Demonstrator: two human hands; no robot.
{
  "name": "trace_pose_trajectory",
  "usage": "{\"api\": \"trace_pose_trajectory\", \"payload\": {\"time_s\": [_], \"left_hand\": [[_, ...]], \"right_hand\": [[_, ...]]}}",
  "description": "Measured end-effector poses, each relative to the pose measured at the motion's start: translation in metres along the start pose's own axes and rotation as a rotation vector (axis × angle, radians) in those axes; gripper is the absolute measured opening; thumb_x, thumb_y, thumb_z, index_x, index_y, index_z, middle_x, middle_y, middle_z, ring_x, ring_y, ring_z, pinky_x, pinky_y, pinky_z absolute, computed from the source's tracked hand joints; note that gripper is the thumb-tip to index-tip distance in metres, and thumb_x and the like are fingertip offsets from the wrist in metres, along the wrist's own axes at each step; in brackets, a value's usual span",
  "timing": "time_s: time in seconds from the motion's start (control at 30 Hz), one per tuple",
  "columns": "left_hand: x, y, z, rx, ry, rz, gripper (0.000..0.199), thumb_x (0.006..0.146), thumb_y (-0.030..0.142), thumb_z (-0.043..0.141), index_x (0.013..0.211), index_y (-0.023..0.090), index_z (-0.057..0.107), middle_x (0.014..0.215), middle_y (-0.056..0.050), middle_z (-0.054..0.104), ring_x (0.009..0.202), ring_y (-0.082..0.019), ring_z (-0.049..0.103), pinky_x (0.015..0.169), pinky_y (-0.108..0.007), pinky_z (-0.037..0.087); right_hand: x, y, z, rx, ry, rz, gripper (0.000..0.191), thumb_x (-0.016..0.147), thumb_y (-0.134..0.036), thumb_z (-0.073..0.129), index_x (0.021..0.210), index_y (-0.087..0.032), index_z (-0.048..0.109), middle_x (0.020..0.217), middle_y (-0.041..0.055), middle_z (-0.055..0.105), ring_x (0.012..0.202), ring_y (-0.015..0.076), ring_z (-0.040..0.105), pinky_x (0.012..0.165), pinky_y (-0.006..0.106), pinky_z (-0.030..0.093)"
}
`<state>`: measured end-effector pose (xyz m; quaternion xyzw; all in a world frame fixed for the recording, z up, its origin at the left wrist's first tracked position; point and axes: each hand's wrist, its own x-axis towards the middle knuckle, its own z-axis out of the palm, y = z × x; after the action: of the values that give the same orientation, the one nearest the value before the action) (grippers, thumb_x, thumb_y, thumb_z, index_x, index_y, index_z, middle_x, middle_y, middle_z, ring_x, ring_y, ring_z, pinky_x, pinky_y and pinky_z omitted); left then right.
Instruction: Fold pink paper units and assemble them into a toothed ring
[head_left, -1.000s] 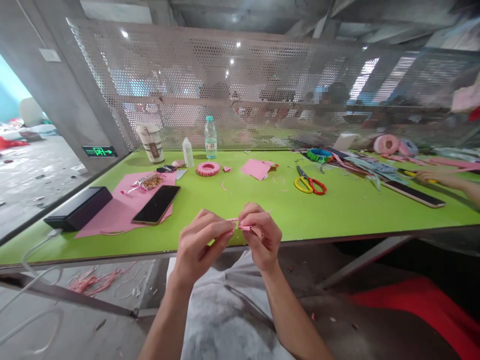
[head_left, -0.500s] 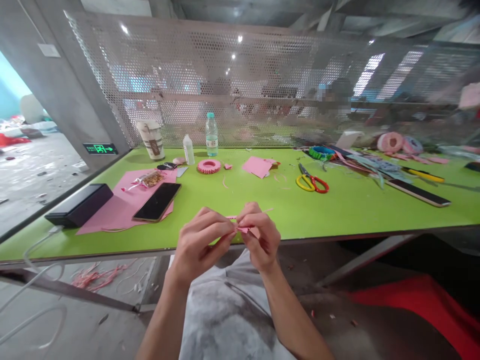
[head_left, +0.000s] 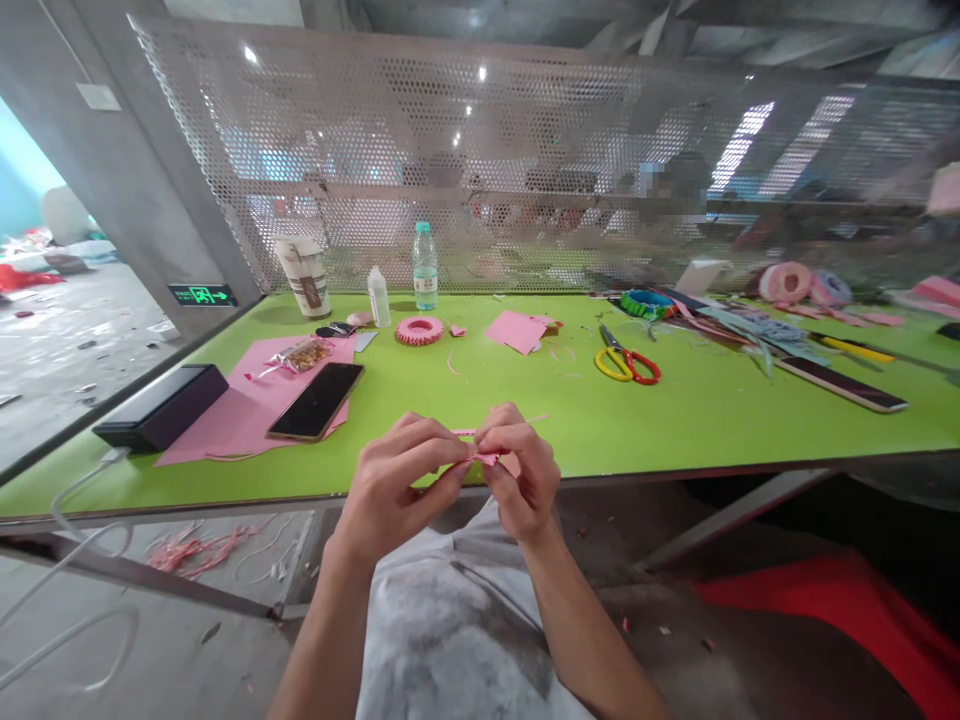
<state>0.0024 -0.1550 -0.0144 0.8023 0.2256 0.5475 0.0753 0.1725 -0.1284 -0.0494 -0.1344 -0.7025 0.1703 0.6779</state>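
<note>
Between my two hands, just above the table's front edge, is a small folded pink paper strip (head_left: 486, 459). My left hand (head_left: 401, 485) pinches its left end between thumb and forefinger. From the other side my right hand (head_left: 520, 468) grips it, fingers curled and the thumb underneath. Much of the strip is hidden by my fingers. Behind the fingertips, a thin pale strip sticks out toward the right. Farther back lie a pink pleated paper ring (head_left: 419, 331), pink paper pieces (head_left: 514, 331) and scissors (head_left: 627, 358) with yellow and red handles.
On the left of the green table (head_left: 450, 395) are a phone (head_left: 316, 402), a black box (head_left: 161, 408) with a white cable, and a snack packet (head_left: 300, 355). A cup (head_left: 304, 280), glue bottle (head_left: 379, 298) and water bottle (head_left: 424, 270) stand behind. Another phone (head_left: 844, 383) and paper strips lie right.
Both hands keep their pinch on the pink paper, with barely any finger movement. The view has shifted very slightly.
</note>
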Motion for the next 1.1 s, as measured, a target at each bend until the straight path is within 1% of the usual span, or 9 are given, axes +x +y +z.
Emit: {"api": "trace_pose_trajectory", "payload": {"time_s": [0.1, 0.2, 0.33, 0.53, 0.73, 0.93, 1.1], "left_hand": [[0.0, 0.001, -0.006, 0.04, -0.042, -0.02, 0.017, 0.094, 0.003, 0.07, 0.101, 0.019, 0.072, 0.093, -0.004, 0.078, 0.082, -0.016, 0.069, 0.077, -0.03, 0.054], [0.0, 0.003, -0.014, 0.083, -0.113, -0.049, 0.015, 0.097, 0.006, 0.07, 0.103, 0.02, 0.073, 0.093, -0.003, 0.08, 0.083, -0.016, 0.071, 0.078, -0.03, 0.053], [-0.003, 0.002, -0.02, 0.103, -0.166, -0.108, 0.009, 0.1, 0.011, 0.07, 0.102, 0.02, 0.074, 0.089, -0.002, 0.079, 0.081, -0.016, 0.072, 0.075, -0.028, 0.052], [-0.005, 0.0, -0.02, 0.125, -0.189, -0.167, 0.008, 0.103, 0.017, 0.068, 0.101, 0.02, 0.075, 0.09, -0.002, 0.08, 0.079, -0.016, 0.07, 0.074, -0.028, 0.051], [-0.006, -0.001, -0.02, 0.092, -0.207, -0.209, 0.011, 0.104, 0.018, 0.067, 0.104, 0.02, 0.077, 0.094, -0.004, 0.08, 0.082, -0.016, 0.071, 0.075, -0.028, 0.052], [-0.007, -0.002, -0.02, 0.098, -0.202, -0.217, 0.013, 0.104, 0.018, 0.065, 0.103, 0.019, 0.078, 0.094, -0.005, 0.081, 0.082, -0.016, 0.073, 0.076, -0.026, 0.053], [-0.007, -0.003, -0.019, 0.116, -0.175, -0.2, 0.013, 0.104, 0.018, 0.066, 0.103, 0.019, 0.078, 0.094, -0.005, 0.082, 0.082, -0.016, 0.074, 0.076, -0.026, 0.054]], "right_hand": [[0.001, 0.0, 0.001, -0.028, -0.007, -0.005, 0.008, 0.101, -0.023, 0.056, 0.099, -0.025, 0.063, 0.082, 0.004, 0.062, 0.076, 0.0234, 0.057, 0.073, 0.042, 0.043], [0.002, -0.001, 0.002, -0.069, -0.028, -0.006, 0.007, 0.1, -0.023, 0.056, 0.097, -0.025, 0.062, 0.079, 0.0033, 0.062, 0.075, 0.0237, 0.058, 0.072, 0.042, 0.042], [0.004, -0.003, 0.003, -0.134, -0.068, -0.003, 0.008, 0.098, -0.02, 0.055, 0.093, -0.025, 0.059, 0.078, 0.0026, 0.062, 0.073, 0.0225, 0.056, 0.071, 0.041, 0.039], [0.005, -0.003, 0.004, -0.215, -0.082, 0.024, 0.011, 0.099, -0.021, 0.05, 0.09, -0.025, 0.056, 0.077, 0.0018, 0.06, 0.071, 0.0217, 0.052, 0.071, 0.04, 0.036], [0.006, -0.004, 0.005, -0.309, -0.119, 0.042, 0.022, 0.103, -0.023, 0.043, 0.083, -0.024, 0.051, 0.074, 0.0015, 0.057, 0.072, 0.0215, 0.05, 0.073, 0.041, 0.034], [0.005, -0.003, 0.006, -0.36, -0.118, 0.018, 0.021, 0.103, -0.023, 0.044, 0.084, -0.024, 0.053, 0.074, 0.0023, 0.058, 0.071, 0.0217, 0.05, 0.072, 0.04, 0.033], [0.003, -0.002, 0.006, -0.394, -0.115, 0.019, 0.02, 0.103, -0.025, 0.045, 0.085, -0.024, 0.055, 0.074, 0.0028, 0.058, 0.071, 0.0227, 0.051, 0.072, 0.041, 0.033]]}}
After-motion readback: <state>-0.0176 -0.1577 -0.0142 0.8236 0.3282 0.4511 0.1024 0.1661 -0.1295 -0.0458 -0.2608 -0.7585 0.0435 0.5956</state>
